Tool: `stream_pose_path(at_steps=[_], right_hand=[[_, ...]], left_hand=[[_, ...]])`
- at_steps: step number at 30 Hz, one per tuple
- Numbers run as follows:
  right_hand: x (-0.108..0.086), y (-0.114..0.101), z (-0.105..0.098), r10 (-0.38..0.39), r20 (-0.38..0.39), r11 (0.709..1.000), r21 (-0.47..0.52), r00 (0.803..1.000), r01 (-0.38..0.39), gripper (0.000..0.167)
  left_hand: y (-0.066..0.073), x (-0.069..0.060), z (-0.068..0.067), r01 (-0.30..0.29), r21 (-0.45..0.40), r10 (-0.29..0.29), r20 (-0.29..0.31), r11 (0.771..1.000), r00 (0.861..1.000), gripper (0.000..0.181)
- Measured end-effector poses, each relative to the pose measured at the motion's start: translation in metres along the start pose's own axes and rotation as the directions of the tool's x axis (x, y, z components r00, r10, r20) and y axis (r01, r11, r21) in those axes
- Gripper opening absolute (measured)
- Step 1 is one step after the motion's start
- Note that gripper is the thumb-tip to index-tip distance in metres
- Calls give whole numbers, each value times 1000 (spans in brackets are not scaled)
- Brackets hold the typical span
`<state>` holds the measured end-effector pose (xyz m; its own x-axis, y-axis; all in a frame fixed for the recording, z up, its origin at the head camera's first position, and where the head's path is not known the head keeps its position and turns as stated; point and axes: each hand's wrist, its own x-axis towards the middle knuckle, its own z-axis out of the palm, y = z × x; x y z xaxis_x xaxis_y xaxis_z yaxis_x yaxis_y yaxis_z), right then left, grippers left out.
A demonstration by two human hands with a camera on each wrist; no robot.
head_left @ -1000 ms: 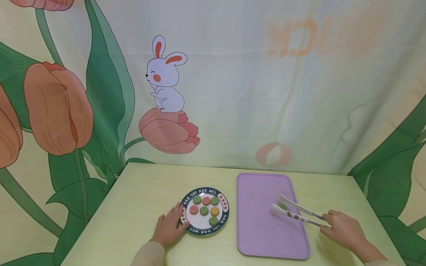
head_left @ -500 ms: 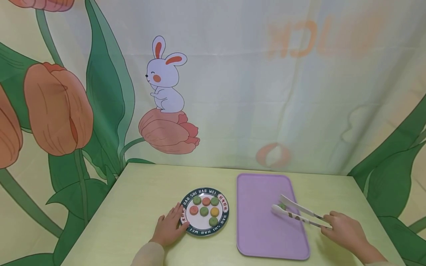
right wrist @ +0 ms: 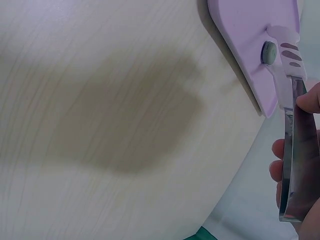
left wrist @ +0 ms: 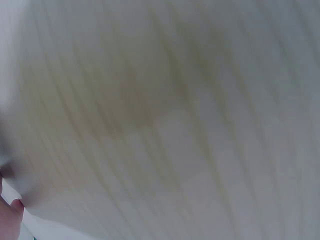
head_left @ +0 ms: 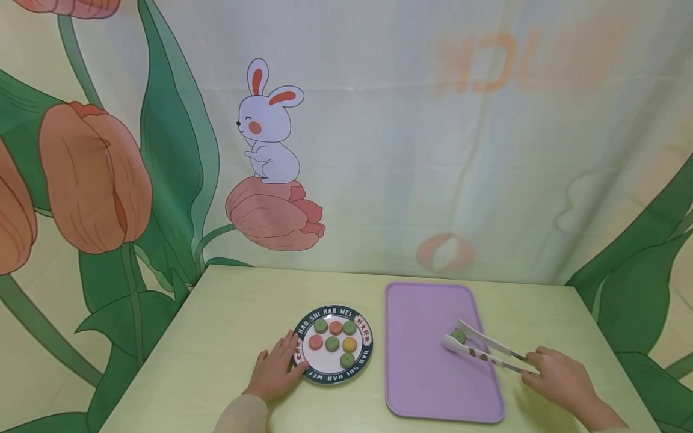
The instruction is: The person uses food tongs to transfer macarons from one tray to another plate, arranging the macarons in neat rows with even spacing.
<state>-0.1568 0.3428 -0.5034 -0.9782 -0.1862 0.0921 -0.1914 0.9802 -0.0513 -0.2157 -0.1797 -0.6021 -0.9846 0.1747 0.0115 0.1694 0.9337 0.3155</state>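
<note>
My right hand (head_left: 560,377) holds a pair of white-tipped metal tongs (head_left: 482,353) over the purple tray (head_left: 428,385). Between the tongs' tips is a small round green piece like a macaron (head_left: 458,336); whether both tips touch it I cannot tell. The right wrist view shows the thumb and fingers around the metal handle (right wrist: 302,155), with the green macaron (right wrist: 269,53) beside a tip. My left hand (head_left: 276,368) rests at the left rim of a dark-bordered plate (head_left: 325,363), fingers extended. Only a bit of that hand (left wrist: 11,217) shows in its wrist view.
On the plate lie several macarons, green, pink and one yellow (head_left: 349,344). Plate and tray stand side by side on a pale wooden table (head_left: 227,319). Behind it hangs a printed curtain (head_left: 368,180) with tulips and a rabbit.
The tongs' tips have shifted slightly rightward, and more of the green macaron shows between them. My left hand and the plate have stayed put.
</note>
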Motion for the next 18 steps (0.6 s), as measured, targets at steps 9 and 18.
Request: stream_pose_path(at_steps=[9, 18], right_hand=[[-1, 0, 1, 13, 24, 1000, 4, 1000, -13, 15], [-1, 1, 3, 18, 20, 1000, 8, 1000, -18, 14]], left_hand=[[-2, 0, 1, -10, 5, 10, -19, 1000, 1000, 71], [-1, 0, 1, -6, 3, 6, -13, 1000, 1000, 72]])
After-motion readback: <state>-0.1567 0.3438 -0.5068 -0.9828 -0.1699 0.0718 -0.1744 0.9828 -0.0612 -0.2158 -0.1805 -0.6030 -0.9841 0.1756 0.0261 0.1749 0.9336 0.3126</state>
